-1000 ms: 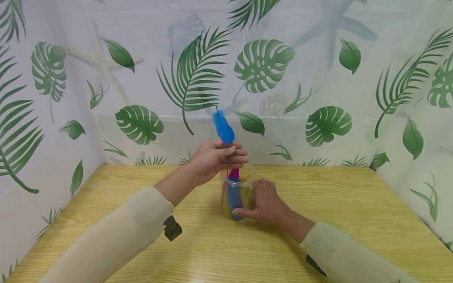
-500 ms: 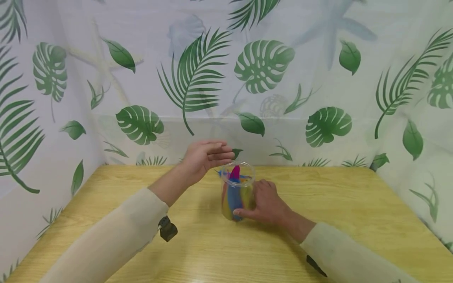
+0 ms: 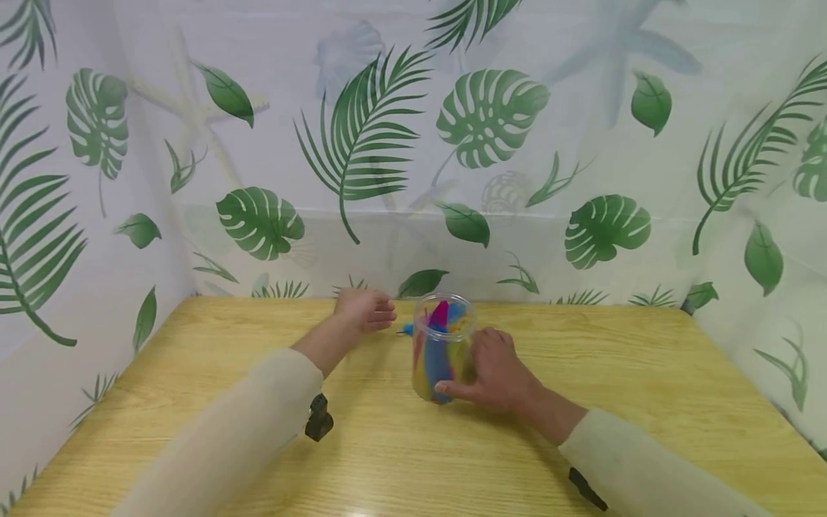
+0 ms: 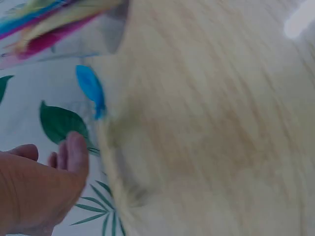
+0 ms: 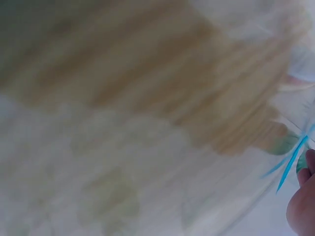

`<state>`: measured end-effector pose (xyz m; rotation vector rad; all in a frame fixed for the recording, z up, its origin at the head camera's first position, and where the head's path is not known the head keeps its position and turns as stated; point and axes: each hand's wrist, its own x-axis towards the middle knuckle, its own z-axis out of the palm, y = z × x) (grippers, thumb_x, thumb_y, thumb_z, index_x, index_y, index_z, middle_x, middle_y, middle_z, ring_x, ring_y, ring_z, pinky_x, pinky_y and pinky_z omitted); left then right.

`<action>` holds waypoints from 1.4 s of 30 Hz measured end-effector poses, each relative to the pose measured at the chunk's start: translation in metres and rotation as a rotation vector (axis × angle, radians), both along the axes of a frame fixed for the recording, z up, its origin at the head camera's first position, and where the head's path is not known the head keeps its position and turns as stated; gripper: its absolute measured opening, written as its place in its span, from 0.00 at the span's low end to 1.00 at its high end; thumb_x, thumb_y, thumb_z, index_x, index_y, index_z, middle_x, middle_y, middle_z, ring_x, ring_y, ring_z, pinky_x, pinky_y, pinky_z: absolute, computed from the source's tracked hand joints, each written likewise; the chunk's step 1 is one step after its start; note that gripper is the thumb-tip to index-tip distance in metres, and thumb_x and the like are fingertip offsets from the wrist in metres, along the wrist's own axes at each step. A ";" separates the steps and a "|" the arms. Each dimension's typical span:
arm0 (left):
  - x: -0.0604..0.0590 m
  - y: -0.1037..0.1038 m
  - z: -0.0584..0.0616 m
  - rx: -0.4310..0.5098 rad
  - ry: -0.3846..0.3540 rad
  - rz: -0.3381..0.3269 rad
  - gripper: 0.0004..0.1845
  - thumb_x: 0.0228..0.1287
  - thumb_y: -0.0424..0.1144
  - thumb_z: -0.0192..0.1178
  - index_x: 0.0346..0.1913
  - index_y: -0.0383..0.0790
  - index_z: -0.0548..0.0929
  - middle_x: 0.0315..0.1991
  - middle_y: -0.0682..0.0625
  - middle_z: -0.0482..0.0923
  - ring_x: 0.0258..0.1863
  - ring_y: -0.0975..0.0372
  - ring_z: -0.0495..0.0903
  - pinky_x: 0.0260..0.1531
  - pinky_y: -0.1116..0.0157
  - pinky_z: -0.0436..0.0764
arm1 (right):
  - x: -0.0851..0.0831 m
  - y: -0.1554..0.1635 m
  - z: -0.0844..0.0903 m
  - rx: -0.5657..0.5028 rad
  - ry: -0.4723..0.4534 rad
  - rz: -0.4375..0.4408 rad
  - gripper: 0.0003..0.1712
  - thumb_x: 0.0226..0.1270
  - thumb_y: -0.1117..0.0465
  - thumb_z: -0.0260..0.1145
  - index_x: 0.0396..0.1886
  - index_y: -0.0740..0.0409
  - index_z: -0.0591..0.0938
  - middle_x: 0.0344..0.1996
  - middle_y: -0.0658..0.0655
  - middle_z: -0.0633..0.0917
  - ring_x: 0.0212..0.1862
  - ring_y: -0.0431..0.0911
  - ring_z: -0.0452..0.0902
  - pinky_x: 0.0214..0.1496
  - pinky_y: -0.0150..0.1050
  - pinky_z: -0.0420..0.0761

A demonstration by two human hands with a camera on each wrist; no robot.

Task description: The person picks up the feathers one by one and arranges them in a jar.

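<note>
Right hand (image 3: 497, 370) gripping feather jar (image 3: 443, 348) mid-table, left hand (image 3: 365, 309) loose-fingered, empty, near blue feather (image 4: 91, 88) by far table edge (image 3: 581, 307)

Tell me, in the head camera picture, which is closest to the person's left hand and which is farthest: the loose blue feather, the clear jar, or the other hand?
From the left hand:
1. Loose blue feather, on the table just to its right.
2. Clear jar of colored feathers, further right.
3. Right hand, farthest, holding the jar's far side.
</note>
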<state>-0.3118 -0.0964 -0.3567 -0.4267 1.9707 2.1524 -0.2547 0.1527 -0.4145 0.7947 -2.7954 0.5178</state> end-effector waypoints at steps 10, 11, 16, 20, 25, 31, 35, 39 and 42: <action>-0.003 0.013 -0.028 -0.255 -0.153 -0.018 0.20 0.58 0.34 0.72 0.46 0.23 0.78 0.21 0.40 0.85 0.13 0.59 0.83 0.26 0.61 0.86 | 0.000 0.003 0.000 -0.010 -0.010 0.007 0.50 0.53 0.29 0.69 0.62 0.61 0.71 0.49 0.55 0.80 0.56 0.52 0.70 0.67 0.58 0.61; -0.005 0.015 -0.029 -0.249 -0.158 -0.004 0.18 0.58 0.31 0.71 0.46 0.23 0.78 0.19 0.41 0.84 0.11 0.60 0.82 0.25 0.62 0.86 | -0.001 0.003 -0.001 -0.009 -0.002 0.009 0.49 0.53 0.29 0.69 0.62 0.61 0.72 0.48 0.55 0.80 0.55 0.52 0.70 0.67 0.58 0.61; -0.011 0.017 -0.032 -0.227 -0.184 0.039 0.15 0.56 0.23 0.69 0.45 0.22 0.79 0.15 0.44 0.81 0.10 0.61 0.81 0.24 0.63 0.85 | -0.001 0.001 -0.001 0.001 0.026 0.021 0.50 0.53 0.29 0.69 0.63 0.61 0.71 0.46 0.54 0.80 0.52 0.51 0.70 0.64 0.56 0.62; -0.010 0.010 -0.031 -0.107 -0.150 -0.019 0.13 0.60 0.21 0.64 0.48 0.20 0.80 0.17 0.45 0.81 0.14 0.63 0.80 0.25 0.66 0.85 | 0.000 0.001 0.001 0.004 0.031 0.026 0.50 0.54 0.29 0.69 0.63 0.61 0.72 0.46 0.54 0.80 0.52 0.51 0.70 0.64 0.56 0.63; -0.009 -0.006 -0.034 0.081 -0.114 -0.138 0.16 0.71 0.24 0.52 0.57 0.16 0.74 0.23 0.47 0.77 0.21 0.64 0.77 0.26 0.70 0.79 | 0.000 0.002 -0.002 0.012 0.032 0.019 0.48 0.54 0.29 0.69 0.61 0.62 0.73 0.45 0.55 0.80 0.52 0.51 0.70 0.64 0.57 0.63; -0.007 -0.022 -0.027 0.196 -0.075 -0.288 0.15 0.79 0.29 0.41 0.59 0.22 0.69 0.31 0.49 0.72 0.32 0.64 0.74 0.37 0.70 0.79 | -0.001 0.004 -0.003 0.025 0.024 0.010 0.47 0.54 0.28 0.68 0.58 0.62 0.74 0.46 0.54 0.80 0.54 0.52 0.71 0.66 0.58 0.64; -0.005 -0.026 -0.019 0.272 -0.061 -0.373 0.10 0.81 0.30 0.38 0.52 0.31 0.70 0.37 0.49 0.77 0.38 0.63 0.82 0.43 0.69 0.83 | -0.001 0.005 -0.002 0.035 0.030 0.004 0.47 0.54 0.28 0.68 0.56 0.63 0.74 0.45 0.55 0.80 0.55 0.53 0.71 0.66 0.58 0.63; -0.002 -0.027 -0.013 0.319 -0.031 -0.444 0.09 0.81 0.32 0.39 0.50 0.34 0.70 0.42 0.45 0.84 0.41 0.59 0.88 0.49 0.62 0.84 | 0.000 0.006 -0.002 0.039 0.028 0.004 0.50 0.54 0.28 0.68 0.61 0.64 0.73 0.49 0.57 0.81 0.56 0.53 0.71 0.67 0.58 0.63; -0.001 -0.026 -0.010 0.324 0.039 -0.509 0.08 0.81 0.32 0.40 0.50 0.34 0.70 0.43 0.45 0.86 0.43 0.58 0.88 0.54 0.58 0.81 | -0.001 0.006 -0.002 0.039 0.025 0.002 0.51 0.54 0.28 0.68 0.63 0.63 0.72 0.50 0.57 0.81 0.56 0.53 0.71 0.67 0.58 0.63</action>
